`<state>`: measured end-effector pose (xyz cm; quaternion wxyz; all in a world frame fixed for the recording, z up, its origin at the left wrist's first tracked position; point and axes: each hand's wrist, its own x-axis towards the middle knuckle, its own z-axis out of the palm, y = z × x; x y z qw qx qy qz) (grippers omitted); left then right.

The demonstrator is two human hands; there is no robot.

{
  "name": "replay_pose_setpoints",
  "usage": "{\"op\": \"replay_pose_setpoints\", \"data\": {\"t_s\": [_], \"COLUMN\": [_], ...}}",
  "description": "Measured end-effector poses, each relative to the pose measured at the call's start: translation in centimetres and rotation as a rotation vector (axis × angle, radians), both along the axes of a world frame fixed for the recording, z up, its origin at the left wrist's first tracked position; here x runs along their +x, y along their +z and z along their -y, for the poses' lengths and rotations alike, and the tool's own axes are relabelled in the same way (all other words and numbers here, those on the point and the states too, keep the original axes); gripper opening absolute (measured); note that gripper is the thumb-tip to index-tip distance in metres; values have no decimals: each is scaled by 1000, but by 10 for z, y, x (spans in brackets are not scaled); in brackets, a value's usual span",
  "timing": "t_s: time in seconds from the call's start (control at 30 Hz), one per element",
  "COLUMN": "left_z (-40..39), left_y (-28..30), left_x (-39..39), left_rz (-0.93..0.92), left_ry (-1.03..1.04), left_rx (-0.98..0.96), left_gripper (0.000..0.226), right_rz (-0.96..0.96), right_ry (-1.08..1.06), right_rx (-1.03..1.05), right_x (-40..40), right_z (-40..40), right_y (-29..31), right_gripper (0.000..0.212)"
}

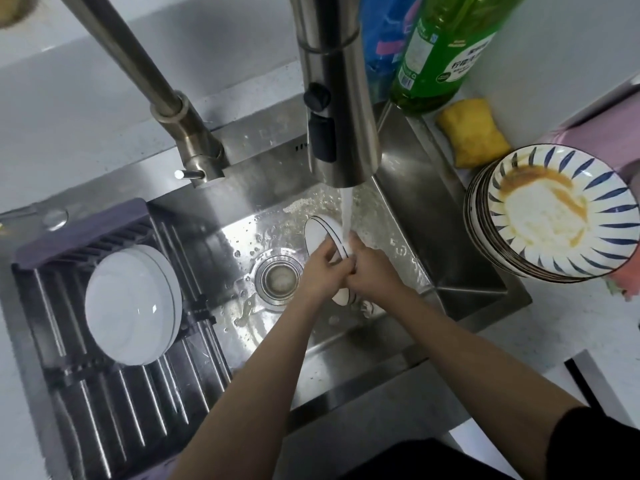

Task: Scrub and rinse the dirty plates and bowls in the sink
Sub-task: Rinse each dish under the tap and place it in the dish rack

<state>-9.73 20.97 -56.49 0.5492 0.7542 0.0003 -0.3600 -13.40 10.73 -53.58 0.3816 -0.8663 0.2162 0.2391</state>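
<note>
You hold a glossy white glazed plate (320,233) over a brushed steel sink (408,216), wet and shiny. The tap (337,98) is satin metal. The bottle (440,50) is clear green plastic; the sponge (472,136) looks matt yellow; the stacked bowls (561,216) are glazed.

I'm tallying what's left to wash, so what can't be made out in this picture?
- Stack of dirty bowls: the top bowl hides how many lie beneath.
- White dish under the tap: left hand, right hand and water cover much of it.
- Clean white plates on the rack: they overlap, so the number is unclear.
</note>
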Motion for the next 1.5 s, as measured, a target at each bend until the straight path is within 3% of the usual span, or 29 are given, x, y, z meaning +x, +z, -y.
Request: {"op": "replay_pose_setpoints", "data": {"t_s": [0.1, 0.3, 0.4, 0.43, 0.53, 0.63, 0.7, 0.77, 0.87, 0.93, 1.1, 1.2, 1.3, 1.43, 1.5], "left_z": [7, 11, 0, -1, -5, 4, 9, 9, 3, 7, 29, 1, -33, -32, -32], "left_y": [2, 0, -1, -3, -15, -20, -30, -48, -74, -81, -53, -40, -39, -25, -13], "left_x": [-1, -5, -3, -4, -11, -20, -22, -19, -11, -6, -8, 0, 7, 2, 7], "left_rz": [29, 40, -151, -228, -165, -149, -89, -80, -75, 7, 394, 533, 524, 395, 294], "left_ry": [45, 71, 63, 21, -284, -365, -557, -707, -657, -703, -826, -961, -763, -295, -54], "left_rx": [16, 38, -74, -85, 100, 109, 111, 261, 667, 658, 384, 472, 721, 436, 391], "left_gripper": [9, 18, 31, 36, 41, 47, 47, 53, 67, 61, 55, 57, 61, 67, 68], "right_rz": [-24, -7, 6, 2, -49, -122, -194, -219, -209, -158, -62, 14, 78, 116, 92], "right_ry": [0, -4, -118, -154, -282, -580, -666, -684, -657, -637, -751, -909, -944, -835, -800], "right_rx": [-18, 11, 137, 159, 256, 420, 376, 263, 191, 174, 301, 389, 432, 393, 402], "right_x": [0, -4, -9, -11, -15, -14, -13, -16, -24, -25, -27, -29, -25, -16, -12], "right_z": [3, 6, 17, 22, 31, 27, 24, 22, 18, 19, 32, 31, 27, 27, 31], "right_y": [1, 4, 5, 0, -28, -35, -35, -40, -43, -43, -42, -39, -28, -12, -6], "right_gripper": [81, 77, 67, 67, 77, 37, 40, 42, 41, 41, 35, 38, 43, 41, 40]}}
